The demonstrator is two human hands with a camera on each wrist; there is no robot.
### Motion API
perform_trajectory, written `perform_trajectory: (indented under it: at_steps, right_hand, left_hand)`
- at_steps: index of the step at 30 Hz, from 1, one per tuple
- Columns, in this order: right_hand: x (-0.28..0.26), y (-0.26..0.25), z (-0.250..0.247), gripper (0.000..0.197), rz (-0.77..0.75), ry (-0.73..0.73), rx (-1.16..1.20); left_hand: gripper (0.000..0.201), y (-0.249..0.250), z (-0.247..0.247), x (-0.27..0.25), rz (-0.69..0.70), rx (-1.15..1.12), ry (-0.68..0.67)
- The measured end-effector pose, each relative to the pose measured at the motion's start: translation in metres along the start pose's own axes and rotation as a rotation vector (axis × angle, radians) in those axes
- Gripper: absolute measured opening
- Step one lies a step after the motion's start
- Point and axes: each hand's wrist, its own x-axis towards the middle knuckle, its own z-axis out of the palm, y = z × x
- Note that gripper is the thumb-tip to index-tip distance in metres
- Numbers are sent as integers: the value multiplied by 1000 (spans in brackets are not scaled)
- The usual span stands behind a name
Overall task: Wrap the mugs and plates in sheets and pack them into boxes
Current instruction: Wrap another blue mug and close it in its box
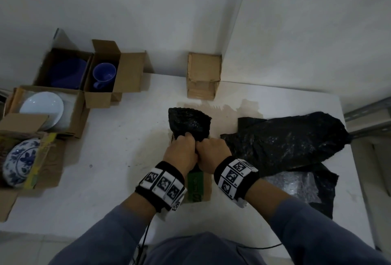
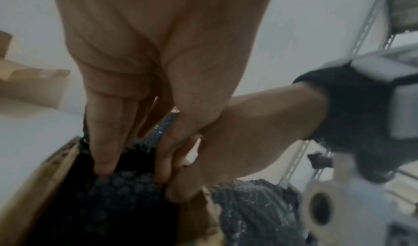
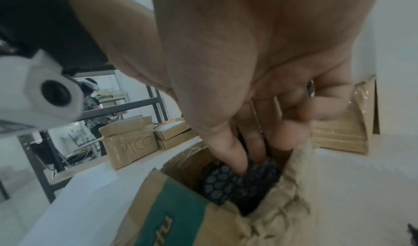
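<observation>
At the table's (image 1: 110,158) middle, left hand (image 1: 181,154) and right hand (image 1: 212,152) each grip the black bubble-wrap bundle (image 1: 189,121), its long axis pointing away, in the cardboard box (image 3: 181,219).

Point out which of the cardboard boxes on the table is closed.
The small plain box standing alone in the far corner against the wall. Its flaps are folded shut, while the boxes on the left stand open, showing a blue mug and plates.
</observation>
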Motion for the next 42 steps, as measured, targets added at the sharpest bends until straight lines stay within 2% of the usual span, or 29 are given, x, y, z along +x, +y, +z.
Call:
perform_trajectory:
  at_steps: [2, 5, 8, 17, 21, 23, 25, 29, 34, 39, 42]
  right_hand:
    - [1, 2, -1, 23, -22, 20, -48]
    - [1, 1, 2, 16, -14, -22, -117]
    - [1, 1, 10, 18, -27, -80, -153]
    - [3, 4, 12, 20, -93, -105, -173]
    - [1, 12, 10, 31, -132, -78, -136]
    - [-1, 21, 9, 43, -149, -20, -119]
    - [-3, 26, 10, 40, -174, -5, -110]
    - [-7, 33, 22, 38, -184, -41, -30]
    - [-11, 38, 30, 36, -187, -47, -23]
    - [-7, 38, 31, 32, -180, -67, 7]
    - [-5, 38, 31, 33, -176, -72, 19]
  left_hand:
    - [47, 0, 4, -2, 27, -99, -24]
    - [70, -4, 10, 0, -52, -211, -161]
    - [71, -6, 14, 2, -86, -247, -190]
    - [75, 4, 27, -14, -147, -247, -159]
    - [71, 9, 31, -23, -51, -210, -38]
    - [74, 10, 37, -24, -1, -257, -40]
    - [81, 8, 44, -22, 3, -308, -37]
    - [93, 6, 56, -22, -79, -370, 65]
    - [97, 11, 61, -17, -206, -411, 113]
    - [98, 18, 63, -8, -319, -421, 51]
    - [98, 23, 63, -4, -380, -434, 89]
